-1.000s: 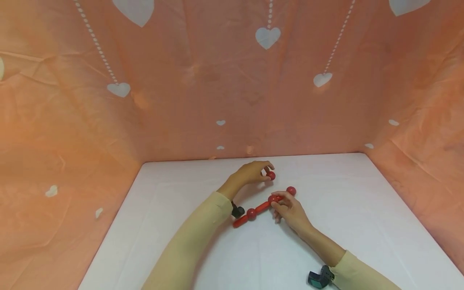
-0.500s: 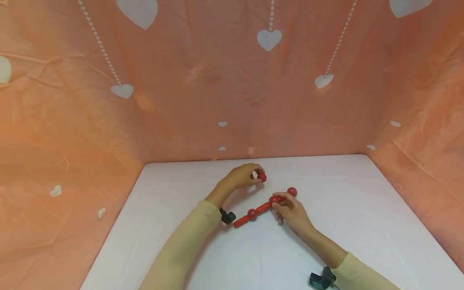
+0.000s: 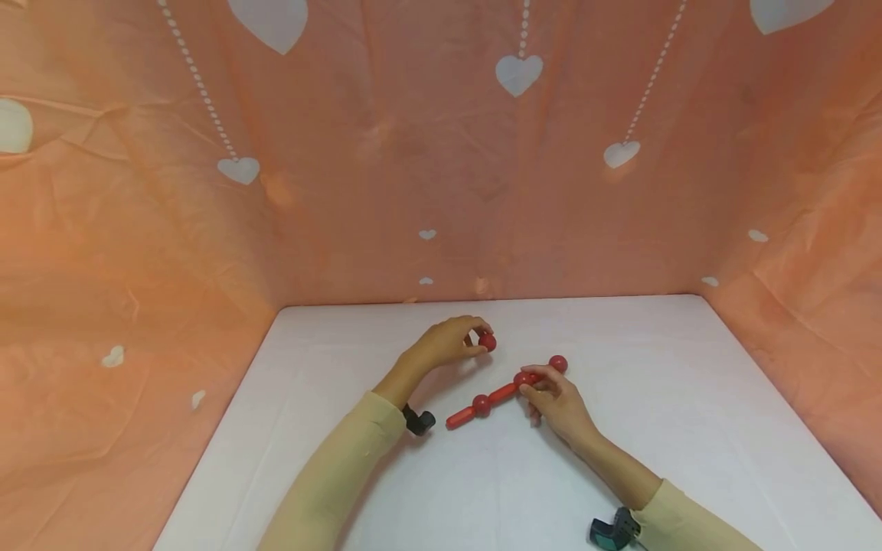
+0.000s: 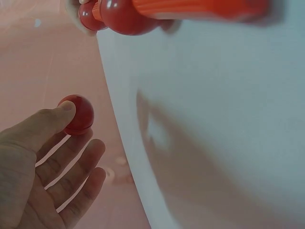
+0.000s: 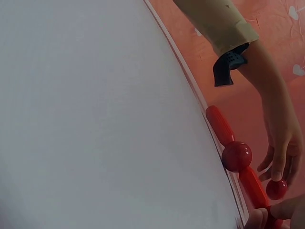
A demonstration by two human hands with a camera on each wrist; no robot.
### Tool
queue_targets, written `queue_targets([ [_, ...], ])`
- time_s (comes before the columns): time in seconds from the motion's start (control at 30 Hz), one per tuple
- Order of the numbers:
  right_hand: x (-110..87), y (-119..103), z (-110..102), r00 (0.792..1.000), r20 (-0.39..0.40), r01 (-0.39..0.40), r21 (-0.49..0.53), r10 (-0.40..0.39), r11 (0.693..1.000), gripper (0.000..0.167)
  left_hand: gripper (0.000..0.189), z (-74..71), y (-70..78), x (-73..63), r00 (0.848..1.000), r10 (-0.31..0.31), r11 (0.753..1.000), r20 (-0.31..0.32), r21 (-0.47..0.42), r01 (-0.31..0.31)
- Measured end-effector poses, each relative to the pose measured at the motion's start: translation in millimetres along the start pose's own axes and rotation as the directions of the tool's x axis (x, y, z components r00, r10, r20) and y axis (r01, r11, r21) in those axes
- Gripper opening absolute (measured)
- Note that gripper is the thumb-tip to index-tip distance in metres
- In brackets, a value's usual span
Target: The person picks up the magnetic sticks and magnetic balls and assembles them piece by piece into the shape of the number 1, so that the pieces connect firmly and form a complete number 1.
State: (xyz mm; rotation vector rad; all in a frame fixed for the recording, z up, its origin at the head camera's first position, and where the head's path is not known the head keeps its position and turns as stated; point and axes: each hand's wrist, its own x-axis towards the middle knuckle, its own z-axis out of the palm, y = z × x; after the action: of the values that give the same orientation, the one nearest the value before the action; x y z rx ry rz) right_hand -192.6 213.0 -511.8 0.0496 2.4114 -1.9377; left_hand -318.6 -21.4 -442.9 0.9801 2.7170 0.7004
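Observation:
A loose red ball (image 3: 487, 342) is pinched between the thumb and fingers of my left hand (image 3: 444, 342), above the far middle of the table. In the left wrist view the thumb presses on the ball (image 4: 82, 114) while the other fingers spread below. My right hand (image 3: 560, 402) grips a chain of red balls and ribbed red rods (image 3: 502, 393) at one of its balls (image 3: 522, 379). The chain slants from a free rod end (image 3: 460, 418) at the near left to an end ball (image 3: 558, 364) at the far right. My right fingers hide part of it.
The white table (image 3: 496, 482) ends at the back against an orange cloth (image 3: 372, 191) printed with white hearts, which also hangs at both sides. Dark wrist cameras (image 3: 419, 421) are strapped near both sleeves.
My left hand has moved left and slightly nearer, carrying the loose ball away from the chain's far end. My right hand and the chain stay nearly in place.

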Motion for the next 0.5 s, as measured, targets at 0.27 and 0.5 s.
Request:
queue_targets([
  [0.27, -0.8, -2, 2, 1.000, -0.012, 0.005, -0.021, -0.006, 1.000, 0.042, 0.037, -1.9, -9.8, -20.3, 1.000, -0.013, 1.000, -0.012, 0.021, 0.013],
  [0.5, -2.6, -4, 2, 1.000, -0.020, 0.006, -0.058, -0.007, 0.998, 0.039, 0.036, -2.4, -18.7, -39.6, 1.000, 0.008, 1.000, 0.000, -0.006, -0.008],
])
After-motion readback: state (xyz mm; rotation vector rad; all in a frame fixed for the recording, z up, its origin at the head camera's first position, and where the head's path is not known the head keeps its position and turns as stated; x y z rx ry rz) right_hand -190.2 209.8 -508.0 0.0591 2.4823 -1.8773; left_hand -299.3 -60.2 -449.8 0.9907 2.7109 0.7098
